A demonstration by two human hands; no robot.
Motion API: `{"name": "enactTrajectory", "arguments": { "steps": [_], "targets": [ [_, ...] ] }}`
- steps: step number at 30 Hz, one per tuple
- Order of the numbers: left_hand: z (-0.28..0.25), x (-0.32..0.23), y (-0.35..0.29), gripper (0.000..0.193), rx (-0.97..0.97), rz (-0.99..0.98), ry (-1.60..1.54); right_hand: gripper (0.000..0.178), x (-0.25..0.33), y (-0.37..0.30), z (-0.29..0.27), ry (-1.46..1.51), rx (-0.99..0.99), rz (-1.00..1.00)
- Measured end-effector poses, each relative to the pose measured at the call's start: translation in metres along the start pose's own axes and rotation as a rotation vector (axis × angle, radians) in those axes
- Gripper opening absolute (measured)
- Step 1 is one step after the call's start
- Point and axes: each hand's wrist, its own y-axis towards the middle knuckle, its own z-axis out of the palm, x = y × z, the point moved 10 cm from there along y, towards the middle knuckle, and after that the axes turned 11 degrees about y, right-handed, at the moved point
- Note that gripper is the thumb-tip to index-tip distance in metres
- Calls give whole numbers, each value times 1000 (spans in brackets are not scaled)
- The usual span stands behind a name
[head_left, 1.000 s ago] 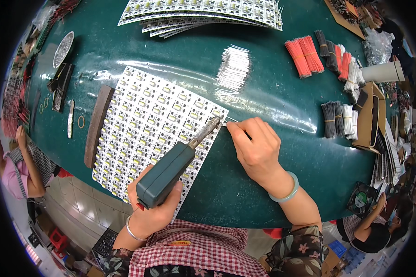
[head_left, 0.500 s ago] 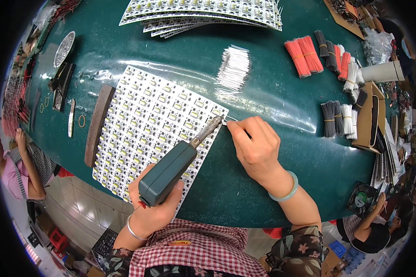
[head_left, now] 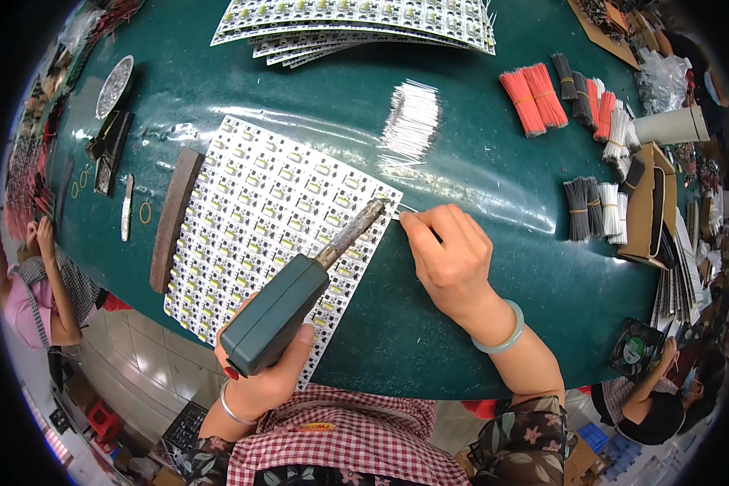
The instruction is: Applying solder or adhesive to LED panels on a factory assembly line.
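My left hand (head_left: pixel 271 368) is closed round the green body of a soldering gun (head_left: pixel 277 312). The gun's metal tip reaches over the right corner of a white LED circuit board panel (head_left: pixel 255 202), covered in rows of small yellowish LEDs. At that corner my right hand (head_left: pixel 449 255) pinches a thin white wire (head_left: pixel 407 209), whose end meets the board's edge. The panel lies flat on the green table, its left side beside a dark brown bar (head_left: pixel 176 223). Beyond the panel is a loose pile of white wires (head_left: pixel 411 121).
Stacked LED panels (head_left: pixel 356 24) lie at the far edge. Red wire bundles (head_left: pixel 533 99), black and white bundles (head_left: pixel 595 209) and a cardboard box (head_left: pixel 650 202) stand right. A black holder (head_left: pixel 112 152), silver dish (head_left: pixel 114 87) and knife (head_left: pixel 127 208) lie left. Other people sit at both sides.
The soldering gun has drawn back slightly to the left, its tip now off the wire and over the board's corner. My right hand has barely moved.
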Motion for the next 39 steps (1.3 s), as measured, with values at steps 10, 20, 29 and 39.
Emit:
{"name": "enactTrajectory", "arguments": {
  "steps": [10, 20, 29, 39],
  "targets": [
    [-4, -1, -6, 27, -39, 49, 105, 23, 0, -4, -9, 1, -35, 20],
    [-10, 6, -7, 28, -23, -82, -46, 27, 16, 2, -28, 89, -46, 3],
    [-7, -26, -2, 24, -28, 273, 77, 22, 3, -2, -7, 109, -23, 56],
    [3, -28, 4, 20, 42, 199, -45, 21, -4, -5, -2, 162, -21, 91]
  ]
}}
